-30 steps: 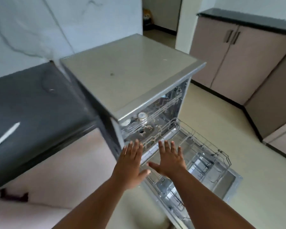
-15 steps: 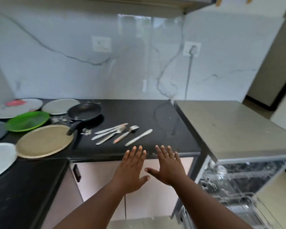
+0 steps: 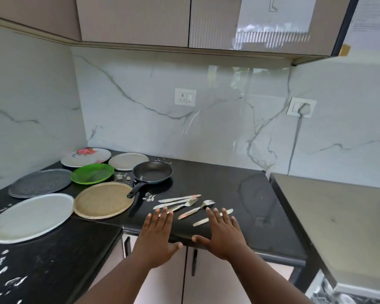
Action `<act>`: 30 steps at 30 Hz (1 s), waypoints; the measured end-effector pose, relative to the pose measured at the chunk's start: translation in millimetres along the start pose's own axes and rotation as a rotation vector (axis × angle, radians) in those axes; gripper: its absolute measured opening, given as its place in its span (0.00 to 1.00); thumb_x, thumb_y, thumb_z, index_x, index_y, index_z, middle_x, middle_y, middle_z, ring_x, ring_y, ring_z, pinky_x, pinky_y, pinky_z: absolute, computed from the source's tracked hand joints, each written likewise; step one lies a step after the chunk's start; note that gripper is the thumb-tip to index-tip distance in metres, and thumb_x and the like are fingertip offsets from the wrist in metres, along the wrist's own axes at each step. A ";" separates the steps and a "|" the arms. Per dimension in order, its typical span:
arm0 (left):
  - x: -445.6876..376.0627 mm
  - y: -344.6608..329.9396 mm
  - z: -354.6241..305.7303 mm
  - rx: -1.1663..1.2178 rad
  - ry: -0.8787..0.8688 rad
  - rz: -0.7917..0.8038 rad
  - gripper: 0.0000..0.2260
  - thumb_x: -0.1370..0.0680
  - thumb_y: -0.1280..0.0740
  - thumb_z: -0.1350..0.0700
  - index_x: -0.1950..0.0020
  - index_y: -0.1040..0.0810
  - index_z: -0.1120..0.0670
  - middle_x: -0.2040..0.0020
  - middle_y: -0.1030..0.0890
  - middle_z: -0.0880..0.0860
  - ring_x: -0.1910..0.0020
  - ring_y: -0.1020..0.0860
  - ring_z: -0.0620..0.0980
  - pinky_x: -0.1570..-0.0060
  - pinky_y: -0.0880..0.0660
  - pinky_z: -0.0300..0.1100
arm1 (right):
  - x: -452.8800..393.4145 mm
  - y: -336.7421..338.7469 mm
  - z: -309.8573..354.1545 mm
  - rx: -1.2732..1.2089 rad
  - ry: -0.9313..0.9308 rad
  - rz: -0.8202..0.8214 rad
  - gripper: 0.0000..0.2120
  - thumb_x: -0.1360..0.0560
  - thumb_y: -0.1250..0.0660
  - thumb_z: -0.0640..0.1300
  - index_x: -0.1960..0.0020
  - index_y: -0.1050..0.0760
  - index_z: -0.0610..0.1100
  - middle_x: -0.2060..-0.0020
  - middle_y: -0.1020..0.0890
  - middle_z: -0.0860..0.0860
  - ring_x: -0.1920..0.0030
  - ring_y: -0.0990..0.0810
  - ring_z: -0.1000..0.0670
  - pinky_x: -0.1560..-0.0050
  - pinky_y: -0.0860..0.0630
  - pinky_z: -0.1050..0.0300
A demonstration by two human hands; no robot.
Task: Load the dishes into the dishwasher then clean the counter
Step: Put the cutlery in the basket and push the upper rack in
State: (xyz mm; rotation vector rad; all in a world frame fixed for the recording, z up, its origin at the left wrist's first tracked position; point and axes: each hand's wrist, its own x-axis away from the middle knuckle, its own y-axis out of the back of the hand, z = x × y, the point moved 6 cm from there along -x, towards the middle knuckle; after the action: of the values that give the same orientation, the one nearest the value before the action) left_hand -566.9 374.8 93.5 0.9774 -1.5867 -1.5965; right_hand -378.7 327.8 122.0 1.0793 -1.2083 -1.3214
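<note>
Head view of a kitchen corner: a person's left hand (image 3: 157, 239) and right hand (image 3: 223, 234) hover side by side, palms down, over the near edge of the black counter (image 3: 217, 183), fingers straight and spread, grasping nothing. Both are released and apart from each other, likely poised to pick from what lies ahead.

Just beyond the fingertips lies the cutlery (image 3: 184, 205), knives and forks fanned out flat with handles angled toward the near edge, an easy reach for either hand. To the left, a black frying pan (image 3: 153, 172) sits with its handle pointing near and left, resting partly over a tan plate (image 3: 103, 199). Around it, laid out singly rather than stacked: a green plate (image 3: 92, 173), a grey speckled plate (image 3: 41, 183), a white plate (image 3: 31, 217) nearest on the left, a floral plate (image 3: 86, 156) and a pale plate (image 3: 128, 161) by the far wall. Spread this way, each can be lifted without disturbing another.

White crumbs (image 3: 148, 197) dot the counter near the pan handle and along its left reach, work for the wiping stage.

At right stands the dishwasher (image 3: 338, 216), its flat top level with the counter, its rack barely visible at the bottom right corner. Nothing appears loaded yet, so the task seems at its start.
</note>
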 end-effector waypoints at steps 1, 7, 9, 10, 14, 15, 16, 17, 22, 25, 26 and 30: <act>-3.1 4.9 -4.8 0.039 0.023 0.005 0.45 0.30 0.51 0.29 0.23 0.48 0.59 0.23 0.45 0.60 0.24 0.45 0.59 0.31 0.64 0.48 | -3.0 1.3 -5.2 0.000 0.014 0.013 0.56 0.42 0.64 0.79 0.21 0.63 0.51 0.21 0.56 0.49 0.22 0.63 0.45 0.23 0.59 0.43; -44.1 -2.3 -41.4 0.046 0.076 -0.061 0.44 0.28 0.57 0.29 0.22 0.65 0.55 0.23 0.66 0.54 0.28 0.71 0.52 0.36 0.79 0.44 | -21.5 2.9 -51.2 -0.023 0.044 0.162 0.44 0.26 0.46 0.72 0.20 0.55 0.50 0.21 0.51 0.48 0.21 0.57 0.44 0.23 0.53 0.42; -48.4 -6.3 -52.5 0.074 0.140 0.011 0.40 0.23 0.51 0.32 0.21 0.63 0.54 0.21 0.63 0.55 0.24 0.67 0.54 0.29 0.70 0.50 | -28.2 -2.8 -65.5 -0.018 0.071 0.186 0.38 0.23 0.43 0.66 0.20 0.51 0.50 0.21 0.47 0.49 0.21 0.53 0.44 0.24 0.49 0.42; -49.1 -9.2 -57.0 0.085 0.164 0.033 0.39 0.22 0.50 0.33 0.21 0.62 0.54 0.21 0.61 0.55 0.23 0.65 0.54 0.27 0.66 0.51 | -30.9 -6.3 -70.9 -0.004 0.085 0.200 0.36 0.22 0.43 0.64 0.21 0.49 0.51 0.22 0.45 0.49 0.22 0.52 0.44 0.25 0.47 0.42; -50.9 -18.4 -66.9 0.141 0.208 0.075 0.36 0.20 0.50 0.35 0.20 0.59 0.53 0.20 0.59 0.54 0.22 0.62 0.53 0.25 0.62 0.53 | -43.1 -16.9 -80.6 0.052 0.127 0.234 0.31 0.21 0.42 0.58 0.22 0.46 0.52 0.22 0.42 0.49 0.23 0.46 0.44 0.27 0.41 0.43; -52.7 -19.7 -65.3 0.151 0.210 0.083 0.35 0.20 0.49 0.36 0.20 0.58 0.53 0.20 0.58 0.53 0.22 0.61 0.53 0.24 0.60 0.53 | -47.8 -17.6 -79.9 0.052 0.136 0.227 0.29 0.20 0.42 0.56 0.22 0.45 0.52 0.23 0.41 0.49 0.23 0.45 0.44 0.28 0.40 0.43; -56.1 -20.2 -62.1 0.163 0.210 0.087 0.34 0.19 0.49 0.37 0.20 0.57 0.52 0.20 0.56 0.53 0.22 0.59 0.53 0.24 0.59 0.52 | -52.8 -17.6 -78.0 0.052 0.144 0.217 0.29 0.20 0.42 0.56 0.22 0.45 0.52 0.23 0.40 0.49 0.24 0.43 0.44 0.28 0.39 0.44; -60.7 -19.4 -57.7 0.177 0.211 0.090 0.33 0.19 0.49 0.38 0.20 0.56 0.52 0.20 0.54 0.53 0.21 0.57 0.53 0.24 0.56 0.51 | -58.8 -17.5 -75.2 0.054 0.150 0.209 0.28 0.20 0.43 0.55 0.22 0.44 0.52 0.24 0.39 0.49 0.24 0.42 0.44 0.29 0.39 0.44; -100.7 -8.7 -37.2 0.177 0.135 0.032 0.27 0.18 0.45 0.43 0.22 0.44 0.51 0.23 0.39 0.52 0.25 0.40 0.52 0.28 0.40 0.48 | -93.9 -21.2 -57.0 0.068 0.139 0.152 0.25 0.19 0.45 0.49 0.23 0.43 0.53 0.24 0.38 0.47 0.25 0.41 0.43 0.29 0.38 0.44; -123.4 -5.8 -35.1 0.133 0.012 -0.011 0.23 0.19 0.42 0.45 0.25 0.37 0.50 0.28 0.33 0.50 0.30 0.34 0.52 0.32 0.36 0.47 | -107.6 -34.2 -48.5 0.107 0.104 0.174 0.25 0.20 0.44 0.48 0.23 0.43 0.53 0.26 0.36 0.47 0.27 0.38 0.43 0.31 0.36 0.45; -131.0 -5.8 -33.4 0.103 -0.026 -0.031 0.22 0.19 0.43 0.46 0.26 0.36 0.50 0.29 0.32 0.50 0.31 0.33 0.52 0.33 0.35 0.47 | -112.1 -37.7 -45.4 0.115 0.096 0.180 0.25 0.20 0.44 0.48 0.23 0.42 0.53 0.26 0.35 0.47 0.27 0.37 0.43 0.31 0.35 0.46; -163.7 -7.4 -13.6 0.049 -0.062 -0.045 0.17 0.19 0.43 0.49 0.31 0.32 0.51 0.33 0.30 0.52 0.35 0.31 0.54 0.38 0.32 0.48 | -136.1 -34.1 -30.9 0.099 0.052 0.113 0.21 0.20 0.44 0.47 0.28 0.37 0.52 0.30 0.30 0.49 0.32 0.32 0.44 0.37 0.32 0.48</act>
State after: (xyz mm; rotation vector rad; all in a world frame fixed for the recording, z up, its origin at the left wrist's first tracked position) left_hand -474.3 510.7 94.3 1.0047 -1.6636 -1.6405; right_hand -338.3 460.1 83.2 1.0928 -1.2880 -1.1505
